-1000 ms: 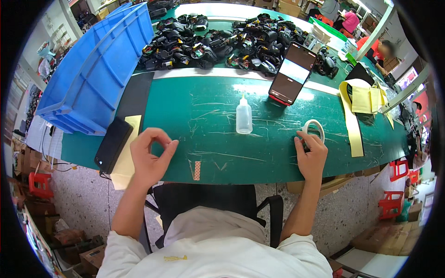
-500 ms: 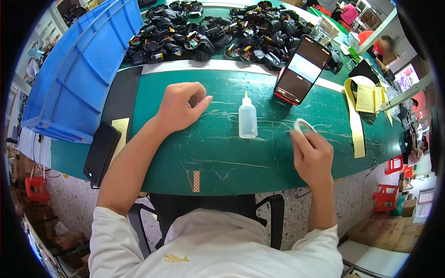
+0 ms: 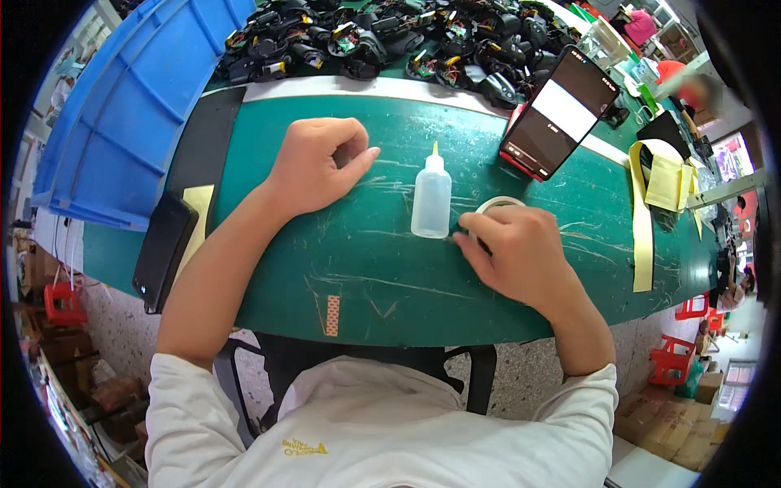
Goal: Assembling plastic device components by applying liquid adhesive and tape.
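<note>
My left grip (image 3: 320, 165): loosely curled, empty. My right grip (image 3: 521, 246): half-curled; white ring (image 3: 498, 201) at its far side, hold unclear. Squeeze bottle (image 3: 431, 203): upright on worktop (image 3: 399, 297), between both.

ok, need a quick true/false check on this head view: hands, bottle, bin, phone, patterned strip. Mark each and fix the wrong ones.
1. The right hand is at the white ring. True; whether it grips it is hidden.
2. The squeeze bottle lies on its side. False: the squeeze bottle stands upright, nozzle up.
3. The left hand is wrapped around the bottle. False: the left hand is apart from it, to its left, fingers curled.
4. The blue bin is left of the bottle. True.
5. The patterned strip is on the far side of the bottle. False: the patterned strip lies nearer the person.
6. The lit phone is propped up at a slant. True.
</note>
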A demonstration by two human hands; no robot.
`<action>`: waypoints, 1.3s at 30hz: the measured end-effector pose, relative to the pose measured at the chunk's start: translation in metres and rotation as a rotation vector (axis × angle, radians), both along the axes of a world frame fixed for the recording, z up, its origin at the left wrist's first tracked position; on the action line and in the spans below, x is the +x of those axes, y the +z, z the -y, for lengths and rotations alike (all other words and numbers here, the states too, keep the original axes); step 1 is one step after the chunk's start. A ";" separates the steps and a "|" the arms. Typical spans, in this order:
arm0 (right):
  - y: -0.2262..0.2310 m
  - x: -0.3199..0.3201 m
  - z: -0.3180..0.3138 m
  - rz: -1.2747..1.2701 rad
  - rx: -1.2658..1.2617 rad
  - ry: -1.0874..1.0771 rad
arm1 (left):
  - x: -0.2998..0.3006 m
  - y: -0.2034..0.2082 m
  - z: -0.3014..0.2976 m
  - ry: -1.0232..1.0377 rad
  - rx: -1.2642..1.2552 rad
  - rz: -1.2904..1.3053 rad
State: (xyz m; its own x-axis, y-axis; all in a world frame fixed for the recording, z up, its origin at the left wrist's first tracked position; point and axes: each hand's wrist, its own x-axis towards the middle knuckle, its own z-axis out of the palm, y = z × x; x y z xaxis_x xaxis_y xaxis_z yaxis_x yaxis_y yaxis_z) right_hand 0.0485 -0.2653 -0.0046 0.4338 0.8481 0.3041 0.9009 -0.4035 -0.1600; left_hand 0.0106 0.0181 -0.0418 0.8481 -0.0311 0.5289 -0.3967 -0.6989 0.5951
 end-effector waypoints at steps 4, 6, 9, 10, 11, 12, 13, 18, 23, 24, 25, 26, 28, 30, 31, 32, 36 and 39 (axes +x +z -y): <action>-0.007 0.006 0.003 0.019 0.053 -0.008 | 0.000 0.001 0.005 0.022 0.131 -0.002; -0.010 0.010 0.004 -0.012 0.060 -0.005 | 0.003 0.002 0.006 0.033 0.146 0.010; -0.012 0.019 0.009 0.032 0.057 -0.047 | 0.016 0.013 0.003 0.192 0.296 -0.005; -0.013 0.021 0.012 0.103 0.054 -0.087 | 0.026 0.016 -0.001 0.191 0.300 -0.007; -0.015 0.024 0.013 0.100 0.058 -0.087 | 0.037 0.020 -0.006 0.226 0.405 0.048; -0.015 0.027 0.013 0.048 0.134 -0.073 | 0.046 0.024 -0.014 0.266 0.513 0.104; -0.016 0.029 0.011 -0.005 0.209 -0.060 | 0.055 0.027 -0.019 0.270 0.521 0.103; -0.012 0.024 0.004 0.013 0.317 0.052 | 0.124 0.038 -0.002 0.303 0.668 0.175; -0.011 0.025 -0.001 0.024 0.364 0.293 | 0.188 0.063 -0.005 0.589 0.761 -0.237; -0.013 0.026 0.001 0.030 0.365 0.291 | 0.200 0.068 -0.012 0.642 0.699 -0.311; -0.016 0.027 0.003 0.014 0.365 0.293 | 0.211 0.071 -0.018 0.673 0.643 -0.378; -0.015 0.026 -0.001 0.006 0.376 0.319 | 0.242 0.056 -0.062 0.630 0.655 -0.351; -0.019 0.026 0.001 -0.008 0.376 0.314 | 0.277 0.046 -0.077 0.461 0.638 -0.409; -0.022 0.025 -0.003 -0.068 0.330 0.325 | 0.297 0.045 -0.084 0.220 0.405 -0.387; -0.024 0.024 -0.004 -0.073 0.336 0.337 | 0.309 0.045 -0.084 0.158 0.383 -0.425; -0.026 0.025 -0.005 -0.061 0.333 0.329 | 0.318 0.043 -0.074 0.085 0.357 -0.465; -0.021 0.025 -0.007 -0.069 0.414 0.343 | 0.327 0.037 -0.042 0.102 0.603 -0.528; -0.016 0.029 -0.004 -0.044 0.420 0.317 | 0.321 0.046 -0.044 0.096 0.583 -0.512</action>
State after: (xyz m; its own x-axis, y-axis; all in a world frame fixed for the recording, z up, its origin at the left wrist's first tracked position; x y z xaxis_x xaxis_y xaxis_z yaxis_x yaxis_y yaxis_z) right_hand 0.0776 -0.2617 -0.0205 0.1963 0.7488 0.6331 0.9570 -0.0056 -0.2902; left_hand 0.3316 0.0623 0.0046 0.9951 -0.0980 -0.0082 -0.0940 -0.9723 0.2139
